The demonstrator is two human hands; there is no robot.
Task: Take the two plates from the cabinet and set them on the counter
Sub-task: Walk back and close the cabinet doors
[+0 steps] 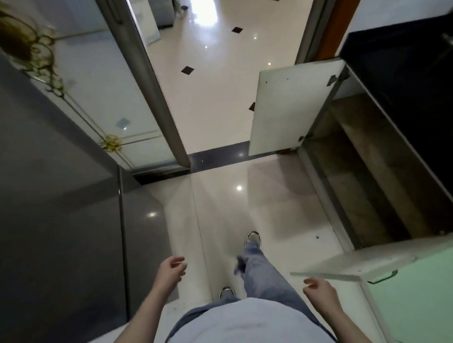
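The view looks steeply down at a glossy pale floor (222, 198) with small dark diamond tiles. A person in a light shirt and blue jeans stands mid-stride, one shoe (252, 237) ahead of the other.

The left hand (170, 271) hangs over the floor at the near left, fingers loosely curled and half open, holding nothing. The right hand (319, 293) is at the near right, also loosely open and empty, just beside the edge of the near cabinet door (355, 266), though contact cannot be made out.

On the right, a low cabinet (368, 177) stands with both white doors swung open; the far door (293, 110) juts out over the floor. Its brownish shelves are dim, and no plates can be made out inside. A dark counter (416, 99) runs above it along the right edge.

A grey appliance front (47, 197) fills the left side, with a glass sliding door (102, 94) with gold trim beyond it.
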